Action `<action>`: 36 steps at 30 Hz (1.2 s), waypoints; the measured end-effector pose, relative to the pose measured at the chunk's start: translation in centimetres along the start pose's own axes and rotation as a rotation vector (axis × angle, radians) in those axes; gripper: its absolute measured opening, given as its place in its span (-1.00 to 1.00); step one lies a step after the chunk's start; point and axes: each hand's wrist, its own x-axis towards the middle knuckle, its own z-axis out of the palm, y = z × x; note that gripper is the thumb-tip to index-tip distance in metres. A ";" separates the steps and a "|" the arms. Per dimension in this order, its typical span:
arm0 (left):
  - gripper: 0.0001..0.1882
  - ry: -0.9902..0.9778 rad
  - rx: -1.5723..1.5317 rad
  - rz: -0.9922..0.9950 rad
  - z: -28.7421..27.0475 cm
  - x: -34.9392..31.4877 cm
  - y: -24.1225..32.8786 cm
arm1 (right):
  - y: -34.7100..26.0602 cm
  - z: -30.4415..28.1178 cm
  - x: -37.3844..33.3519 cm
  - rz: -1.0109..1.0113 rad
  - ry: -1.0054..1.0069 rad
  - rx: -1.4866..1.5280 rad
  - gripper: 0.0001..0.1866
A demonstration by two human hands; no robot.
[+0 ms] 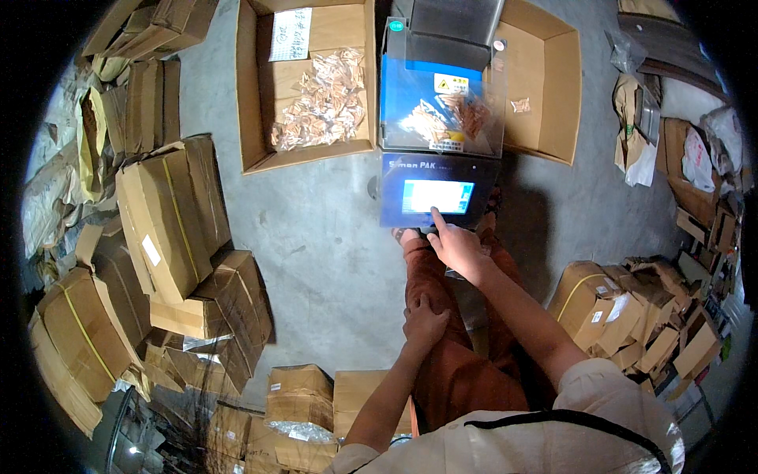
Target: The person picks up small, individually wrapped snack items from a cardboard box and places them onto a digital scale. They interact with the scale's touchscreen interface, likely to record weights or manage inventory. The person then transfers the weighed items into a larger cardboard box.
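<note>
- Right hand (pixel 458 243): held out over the front of a blue-and-dark machine (pixel 410 87), with the index finger extended so that its tip is brought to the lit screen (pixel 438 192). Nothing is seen to be held; the thumb is kept apart from the finger, and the hand is loosely open, apparently so that one spot can be pressed.
- Left hand (pixel 426 322): laid over the left trouser leg (pixel 434 371), perhaps for support. Its fingers are slightly bent, its palm is hidden, and no object is seen in it.
- Machine: stood upright between the person's feet and two open cartons, its screen turned toward the person, presumably for easy reading. Whitish sticks (pixel 426 121) and brown pieces (pixel 471 114) are seen through its clear cover.
- Left carton (pixel 253 95): set just beside the machine, with many small packets (pixel 324 99) heaped inside, probably so they are kept together.
- Right carton (pixel 545 79): placed partly behind the machine's other side; a single packet (pixel 520 104) is contained in it.
</note>
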 end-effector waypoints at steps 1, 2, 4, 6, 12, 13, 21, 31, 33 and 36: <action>-0.08 0.010 0.014 0.003 -0.3 -0.2 0.3 | 0.0 0.0 -0.1 0.018 -0.028 -0.013 -0.33; -0.08 0.000 -0.002 -0.011 0.1 0.0 0.2 | 0.0 0.0 -0.4 0.037 -0.056 -0.027 -0.33; -0.09 -0.015 -0.037 -0.043 0.7 0.6 -0.3 | -0.4 -0.4 -0.8 0.069 -0.119 -0.058 -0.33; -0.08 -0.015 -0.033 -0.031 0.9 0.8 -0.7 | -0.7 -0.7 -1.1 0.098 -0.183 -0.092 -0.33; -0.07 -0.009 -0.041 -0.035 1.0 0.7 -0.8 | -0.6 -0.5 -1.0 0.084 -0.134 -0.075 -0.34; -0.07 -0.015 -0.037 -0.041 1.0 0.7 -0.7 | -0.4 -0.4 -0.8 0.072 -0.127 -0.065 -0.34; -0.06 -0.006 -0.036 -0.024 1.0 0.6 -0.5 | -0.4 0.2 -0.1 0.031 -0.028 -0.056 -0.32; -0.07 -0.019 -0.064 -0.032 1.1 0.8 -0.7 | -1.3 -1.7 1.1 0.034 0.017 -0.008 -0.33; -0.07 -0.020 -0.061 -0.022 1.1 0.8 -0.8 | -1.1 -1.5 1.0 0.025 0.026 -0.019 -0.33; -0.07 -0.021 -0.060 -0.022 1.2 0.9 -1.0 | -1.1 -1.7 0.2 0.036 0.042 -0.032 -0.33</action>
